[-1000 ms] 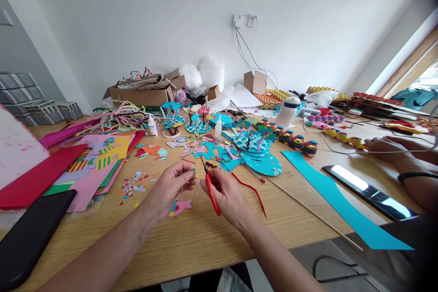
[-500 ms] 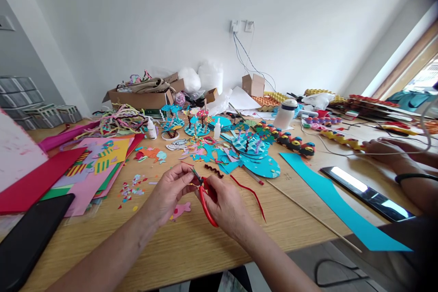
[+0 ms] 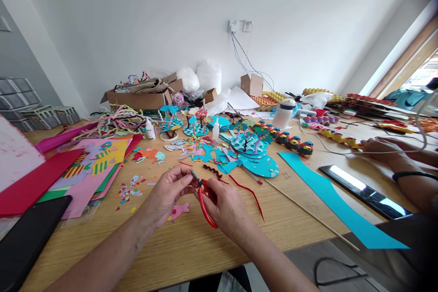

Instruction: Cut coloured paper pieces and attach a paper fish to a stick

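My right hand (image 3: pixel 222 203) is closed around the handles of red scissors (image 3: pixel 206 212). The scissors' dark blades (image 3: pixel 195 178) point up and left, reaching the fingertips of my left hand (image 3: pixel 170 191). Thumb and fingers of that left hand are pinched together; what they hold is too small and hidden to make out. A thin red sliver (image 3: pixel 185 164) shows just beyond the fingertips. Beside my right hand lie a long red strip (image 3: pixel 251 191) and a wavy dark brown pipe cleaner (image 3: pixel 212 170). A pink paper fish (image 3: pixel 179 211) lies under my left wrist.
Coloured paper sheets (image 3: pixel 112 164) and a black phone (image 3: pixel 34 228) lie left. Blue paper discs (image 3: pixel 262 166), glue bottles (image 3: pixel 215 128) and paper scraps fill the middle. Right are a wooden stick (image 3: pixel 311 214), a blue paper strip (image 3: pixel 335 200), another phone (image 3: pixel 366 191) and another person's hands (image 3: pixel 386 153).
The view has shifted slightly. The scissor blades look closer together than before, still at my left fingertips. Both hands keep nearly the same place.
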`<action>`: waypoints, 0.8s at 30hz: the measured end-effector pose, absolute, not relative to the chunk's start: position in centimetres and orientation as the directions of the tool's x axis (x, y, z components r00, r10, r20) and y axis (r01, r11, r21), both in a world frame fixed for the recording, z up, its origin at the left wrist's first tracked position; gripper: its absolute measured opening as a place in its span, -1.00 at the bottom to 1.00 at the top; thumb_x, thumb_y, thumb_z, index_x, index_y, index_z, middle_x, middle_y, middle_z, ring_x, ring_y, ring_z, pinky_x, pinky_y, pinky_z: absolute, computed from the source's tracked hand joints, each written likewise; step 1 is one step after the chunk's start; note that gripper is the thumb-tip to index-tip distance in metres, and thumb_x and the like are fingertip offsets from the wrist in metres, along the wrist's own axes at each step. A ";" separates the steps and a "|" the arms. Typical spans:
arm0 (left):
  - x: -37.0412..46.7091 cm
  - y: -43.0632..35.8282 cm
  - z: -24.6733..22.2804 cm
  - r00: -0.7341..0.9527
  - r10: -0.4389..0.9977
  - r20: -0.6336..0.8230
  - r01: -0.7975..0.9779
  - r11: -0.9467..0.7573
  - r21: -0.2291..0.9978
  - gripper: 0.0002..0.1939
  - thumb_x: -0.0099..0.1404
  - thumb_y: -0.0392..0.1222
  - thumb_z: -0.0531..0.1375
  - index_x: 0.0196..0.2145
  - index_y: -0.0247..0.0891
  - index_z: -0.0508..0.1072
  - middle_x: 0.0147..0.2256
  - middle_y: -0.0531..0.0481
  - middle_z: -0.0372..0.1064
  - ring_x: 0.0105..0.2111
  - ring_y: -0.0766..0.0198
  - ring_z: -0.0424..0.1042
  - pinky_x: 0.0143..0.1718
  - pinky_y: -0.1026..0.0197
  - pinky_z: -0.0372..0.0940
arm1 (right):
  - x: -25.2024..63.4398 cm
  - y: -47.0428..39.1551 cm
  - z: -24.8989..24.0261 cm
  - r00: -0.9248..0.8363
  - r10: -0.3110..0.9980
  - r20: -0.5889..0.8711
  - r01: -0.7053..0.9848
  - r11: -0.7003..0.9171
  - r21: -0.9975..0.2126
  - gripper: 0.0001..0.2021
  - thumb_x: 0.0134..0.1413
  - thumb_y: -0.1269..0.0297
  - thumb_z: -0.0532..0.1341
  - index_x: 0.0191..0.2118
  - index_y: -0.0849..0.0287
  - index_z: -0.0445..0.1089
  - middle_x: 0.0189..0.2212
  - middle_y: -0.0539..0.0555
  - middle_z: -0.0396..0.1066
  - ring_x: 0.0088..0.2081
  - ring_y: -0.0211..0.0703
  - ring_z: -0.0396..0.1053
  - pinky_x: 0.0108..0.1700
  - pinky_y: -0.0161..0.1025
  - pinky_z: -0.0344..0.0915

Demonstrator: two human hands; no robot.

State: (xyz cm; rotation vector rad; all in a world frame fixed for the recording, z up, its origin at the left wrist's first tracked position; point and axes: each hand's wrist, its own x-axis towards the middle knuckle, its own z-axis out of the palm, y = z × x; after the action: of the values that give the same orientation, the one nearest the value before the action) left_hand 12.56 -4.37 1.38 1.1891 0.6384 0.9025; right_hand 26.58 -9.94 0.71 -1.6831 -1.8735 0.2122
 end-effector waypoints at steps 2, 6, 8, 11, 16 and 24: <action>12.5 -4.3 1.3 0.513 0.858 0.030 -0.250 0.116 0.961 -0.94 0.12 -0.22 0.17 -0.45 -0.25 0.39 -0.44 0.07 0.37 -0.39 0.35 0.35 -0.32 0.27 0.26 | 26.6 -10.0 0.7 -0.014 0.945 0.326 0.849 0.184 -0.495 -0.79 0.03 0.23 0.03 -0.56 0.14 0.12 -0.64 -0.03 0.26 -0.60 -0.30 0.14 -0.56 -0.37 -0.10; 12.5 -4.3 1.3 0.519 0.855 0.022 -0.248 0.126 0.960 -0.95 0.11 -0.23 0.17 -0.46 -0.25 0.39 -0.44 0.07 0.38 -0.40 0.35 0.36 -0.33 0.28 0.26 | 26.8 -10.0 0.5 -0.014 0.947 0.320 0.855 0.177 -0.488 -0.80 0.03 0.24 0.04 -0.56 0.15 0.14 -0.63 -0.03 0.28 -0.60 -0.30 0.14 -0.56 -0.37 -0.11; 12.4 -4.4 1.4 0.513 0.859 0.002 -0.242 0.141 0.960 -0.96 0.10 -0.25 0.17 -0.47 -0.26 0.39 -0.46 0.07 0.38 -0.42 0.36 0.36 -0.33 0.29 0.26 | 26.9 -9.9 0.4 -0.016 0.950 0.311 0.857 0.174 -0.486 -0.80 0.03 0.23 0.04 -0.56 0.15 0.15 -0.63 -0.02 0.29 -0.60 -0.31 0.15 -0.55 -0.38 -0.10; 12.4 -4.4 1.4 0.499 0.867 -0.015 -0.242 0.156 0.958 -0.96 0.08 -0.25 0.19 -0.48 -0.26 0.38 -0.48 0.08 0.38 -0.44 0.37 0.36 -0.34 0.30 0.26 | 26.9 -10.0 0.3 -0.018 0.950 0.311 0.860 0.173 -0.479 -0.79 0.04 0.22 0.03 -0.55 0.15 0.17 -0.64 -0.03 0.29 -0.60 -0.31 0.15 -0.55 -0.38 -0.10; 12.3 -4.2 1.2 0.490 0.871 -0.017 -0.254 0.161 0.954 -0.95 0.07 -0.24 0.20 -0.46 -0.26 0.38 -0.48 0.08 0.39 -0.43 0.37 0.37 -0.36 0.31 0.25 | 26.9 -10.1 0.3 -0.018 0.950 0.313 0.871 0.169 -0.462 -0.77 0.04 0.21 0.03 -0.56 0.16 0.17 -0.64 -0.03 0.30 -0.60 -0.32 0.17 -0.55 -0.39 -0.10; 12.0 -3.8 0.7 0.476 0.878 -0.040 -0.259 0.183 0.948 -0.93 0.07 -0.24 0.20 -0.45 -0.27 0.37 -0.49 0.07 0.40 -0.44 0.37 0.38 -0.36 0.30 0.26 | 26.9 -10.2 0.4 -0.015 0.956 0.295 0.873 0.156 -0.463 -0.78 0.03 0.23 0.04 -0.57 0.16 0.16 -0.66 -0.04 0.25 -0.61 -0.33 0.13 -0.56 -0.40 -0.11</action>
State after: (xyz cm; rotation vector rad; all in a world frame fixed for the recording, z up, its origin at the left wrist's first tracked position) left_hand 12.01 -3.76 0.66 1.1006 0.6971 0.9008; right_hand 26.93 -10.19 0.41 -1.7331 -1.9033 0.2014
